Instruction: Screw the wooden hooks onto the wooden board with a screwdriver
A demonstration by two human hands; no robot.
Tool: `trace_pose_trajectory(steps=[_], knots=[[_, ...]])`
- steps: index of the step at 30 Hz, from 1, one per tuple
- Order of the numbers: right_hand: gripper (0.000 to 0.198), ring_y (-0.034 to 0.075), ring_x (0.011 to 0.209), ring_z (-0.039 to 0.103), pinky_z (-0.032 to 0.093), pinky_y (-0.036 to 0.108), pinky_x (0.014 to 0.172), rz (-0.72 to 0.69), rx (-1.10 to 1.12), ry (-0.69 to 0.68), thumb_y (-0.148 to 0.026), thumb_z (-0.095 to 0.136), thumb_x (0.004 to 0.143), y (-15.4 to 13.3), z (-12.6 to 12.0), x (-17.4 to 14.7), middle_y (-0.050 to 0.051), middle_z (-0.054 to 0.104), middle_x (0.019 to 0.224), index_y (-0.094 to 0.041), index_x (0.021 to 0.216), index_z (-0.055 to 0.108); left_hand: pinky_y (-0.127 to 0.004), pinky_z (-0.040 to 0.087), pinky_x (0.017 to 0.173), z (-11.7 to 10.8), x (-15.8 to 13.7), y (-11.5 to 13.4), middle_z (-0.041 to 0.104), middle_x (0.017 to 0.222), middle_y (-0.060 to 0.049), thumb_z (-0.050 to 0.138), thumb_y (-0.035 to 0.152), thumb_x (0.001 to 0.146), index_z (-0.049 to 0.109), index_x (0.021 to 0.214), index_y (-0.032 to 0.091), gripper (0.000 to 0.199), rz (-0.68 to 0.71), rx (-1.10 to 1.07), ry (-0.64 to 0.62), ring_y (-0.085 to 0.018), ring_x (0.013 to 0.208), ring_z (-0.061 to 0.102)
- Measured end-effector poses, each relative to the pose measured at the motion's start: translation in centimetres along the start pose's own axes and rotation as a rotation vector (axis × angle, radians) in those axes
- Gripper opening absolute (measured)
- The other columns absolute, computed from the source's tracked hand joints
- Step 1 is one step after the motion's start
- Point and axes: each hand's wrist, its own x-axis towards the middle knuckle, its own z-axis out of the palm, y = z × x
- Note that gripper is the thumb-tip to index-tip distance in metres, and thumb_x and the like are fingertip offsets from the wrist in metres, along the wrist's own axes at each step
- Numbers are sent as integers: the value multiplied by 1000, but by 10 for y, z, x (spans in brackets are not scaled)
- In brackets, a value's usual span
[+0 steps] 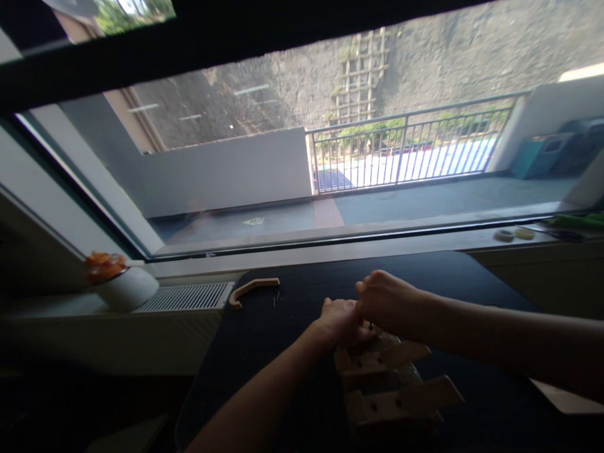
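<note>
A wooden assembly point(377, 402) with angled wooden arms and dark holes lies on the dark table, with clear plastic film about its middle. At its far end my left hand point(340, 319) is closed over the wood, the fingertips partly hidden. My right hand point(383, 294) is closed in a fist right above and against the left one. Whatever it grips is hidden; a small dark bit point(370, 326) shows just below it. To the left, a curved wooden piece point(252, 289) lies beside a few thin metal pins or screws point(276, 300).
The dark table point(283, 377) stands against a window sill. A white container with an orange top point(123, 283) sits left, by a radiator grille point(186, 297). Tape rolls point(514, 234) and a green cloth point(576, 221) lie on the right sill. A pale board point(566, 397) is at right.
</note>
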Motion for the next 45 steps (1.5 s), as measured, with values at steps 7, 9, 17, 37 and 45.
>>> trace_pose_trajectory(steps=[7,9,17,37,45], knots=[[26,20,75,68,28,28,50,14,128,1,-4,61,81,2,-6,-9,8,70,88,-13,105,64,-55,43,96,0,2,0,72,103,-6,53,54,80,67,89,23,35,-13,9,-19,-32,101,64],[23,21,76,68,28,28,50,14,190,-18,-3,61,79,5,-4,-8,8,70,86,-11,100,64,-54,43,94,0,3,0,72,102,-7,54,54,80,67,88,23,34,-21,5,-14,-32,100,65],[19,27,85,69,31,29,54,127,258,5,-22,53,93,24,3,-10,14,71,88,-8,98,65,-50,42,96,0,0,1,72,94,0,59,50,77,62,88,25,28,-57,-38,9,-25,91,66],[29,29,82,68,31,30,55,143,293,44,-32,50,94,26,1,-10,14,71,85,-10,90,68,-46,45,90,-1,0,2,72,89,0,55,49,78,62,85,25,26,-39,-16,30,-25,87,67],[24,19,83,65,31,25,56,-7,320,-9,-5,61,78,30,-8,-13,6,70,98,-19,97,69,-48,45,89,-2,2,2,72,85,-4,55,53,76,62,77,22,32,-63,3,12,-29,88,67]])
